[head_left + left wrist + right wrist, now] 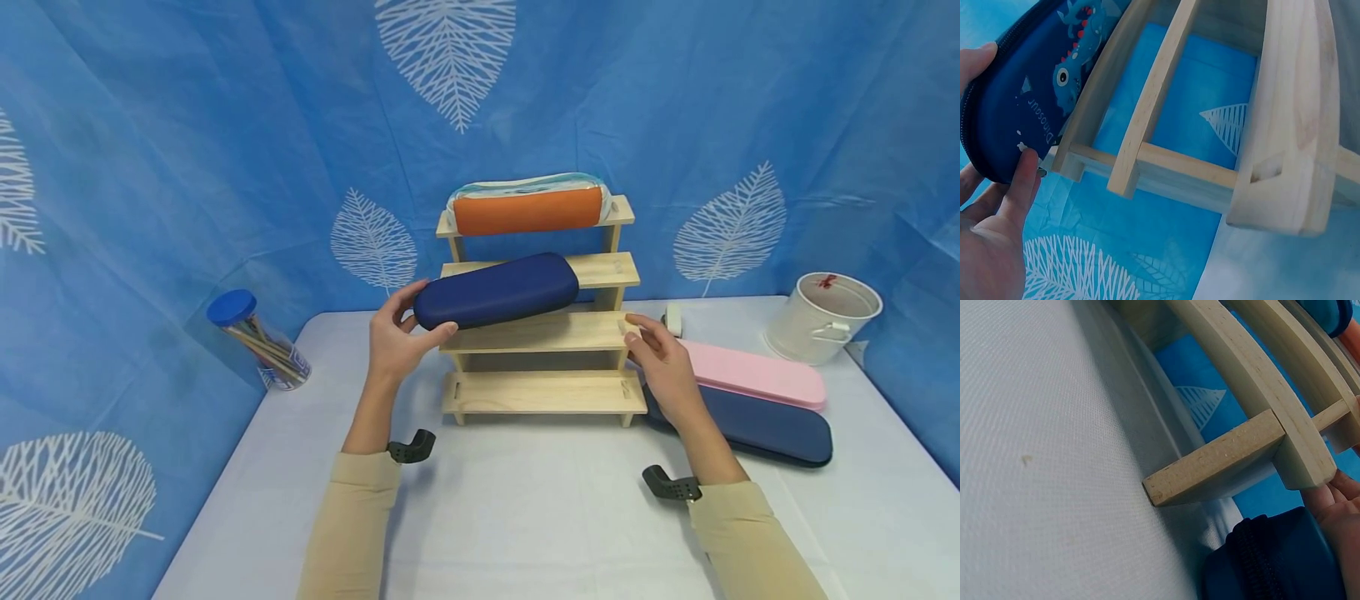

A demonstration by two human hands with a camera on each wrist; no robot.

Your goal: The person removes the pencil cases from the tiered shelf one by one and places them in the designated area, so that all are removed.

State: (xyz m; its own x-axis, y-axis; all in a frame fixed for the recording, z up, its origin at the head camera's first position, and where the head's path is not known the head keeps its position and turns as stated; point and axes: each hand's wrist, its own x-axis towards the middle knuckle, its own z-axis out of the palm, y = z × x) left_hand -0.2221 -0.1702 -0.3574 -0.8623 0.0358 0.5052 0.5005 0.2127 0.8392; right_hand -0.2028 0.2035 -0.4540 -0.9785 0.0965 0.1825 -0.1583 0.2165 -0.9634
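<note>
My left hand grips the left end of a dark blue zippered pencil case, thumb in front and fingers behind. Its other face bears a dinosaur picture in the left wrist view. The case is tilted, right end higher, in front of the upper middle steps of a wooden tiered rack. My right hand holds the right end of the rack's second step from the bottom, with thumb and fingers about the board's end. An orange, white and teal pencil case lies on the top step.
Right of the rack, a pink case and a navy case lie on the white table. A white bucket stands behind them, near a small white object. At left, a blue-lidded jar holds several pencils. Blue cloth hangs behind.
</note>
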